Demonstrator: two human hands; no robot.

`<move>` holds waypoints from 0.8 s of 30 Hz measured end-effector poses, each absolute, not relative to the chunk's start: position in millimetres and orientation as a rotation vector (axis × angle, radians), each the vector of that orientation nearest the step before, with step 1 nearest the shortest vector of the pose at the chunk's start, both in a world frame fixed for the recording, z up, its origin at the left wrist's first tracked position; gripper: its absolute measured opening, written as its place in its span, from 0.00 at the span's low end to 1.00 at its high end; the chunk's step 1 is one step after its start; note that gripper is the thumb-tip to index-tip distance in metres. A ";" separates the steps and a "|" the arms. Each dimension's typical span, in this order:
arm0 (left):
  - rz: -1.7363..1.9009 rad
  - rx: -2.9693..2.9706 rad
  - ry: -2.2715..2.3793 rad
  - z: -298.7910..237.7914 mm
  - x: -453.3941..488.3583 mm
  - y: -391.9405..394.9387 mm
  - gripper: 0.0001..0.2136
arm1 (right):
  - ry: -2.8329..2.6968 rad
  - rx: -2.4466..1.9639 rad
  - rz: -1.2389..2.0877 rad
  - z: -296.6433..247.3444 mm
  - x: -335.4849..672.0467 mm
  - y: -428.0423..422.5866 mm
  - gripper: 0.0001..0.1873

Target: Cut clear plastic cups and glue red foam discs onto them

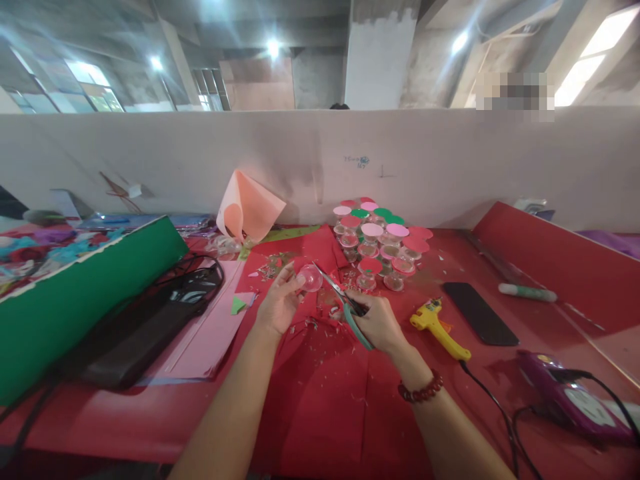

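Note:
My left hand (281, 300) pinches a clear round plastic piece (313, 279) with red paper behind or on it; exactly how the two join I cannot tell. In my right hand (383, 321) are scissors (356, 325) with grey-green handles, fingers wrapped round the grips. Their blades reach up to the right edge of the clear piece. Below both hands lie red sheets (320, 393) strewn with small paper scraps. Just beyond my right hand stands a cluster of small clear cups (367, 283) topped with red, pink and green paper discs (373, 230).
On the right are a yellow glue gun (440, 330), a black phone (480, 313), a marker (527, 292) and a purple power strip (575, 400) with cables. Leftward lie pink sheets (210, 333), a black case (145, 333) and a green board (95, 293). A white partition (175, 160) stands behind.

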State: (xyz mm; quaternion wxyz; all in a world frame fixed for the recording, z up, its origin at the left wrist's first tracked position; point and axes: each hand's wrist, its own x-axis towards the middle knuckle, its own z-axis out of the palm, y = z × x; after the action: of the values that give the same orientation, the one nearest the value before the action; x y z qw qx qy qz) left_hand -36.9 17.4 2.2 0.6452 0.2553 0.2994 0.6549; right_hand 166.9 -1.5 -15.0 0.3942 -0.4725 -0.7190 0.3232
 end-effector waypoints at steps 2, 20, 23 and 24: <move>1.499 0.586 0.671 3.2 -37.3 16.8 0.23 | -1.821 -1.201 0.828 -15.8 166.8 -1.3 0.14; 1.501 0.541 0.635 4.4 -35.2 15.2 0.21 | -1.846 -1.222 0.716 -11.6 166.3 -3.4 0.21; 1.475 0.539 0.659 4.3 -34.3 14.6 0.19 | -1.877 -1.238 0.685 -8.0 166.8 -4.4 0.21; 1.466 0.550 0.663 4.0 -33.9 14.5 0.19 | -1.881 -1.242 0.694 -7.5 166.9 -4.3 0.20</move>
State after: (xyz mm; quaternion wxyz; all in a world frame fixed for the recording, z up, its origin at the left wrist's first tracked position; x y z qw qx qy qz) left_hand -33.9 14.5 4.0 0.6599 0.2428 0.2930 0.6478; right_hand 166.9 -4.3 -7.5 0.3815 -0.4868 -0.7373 0.2719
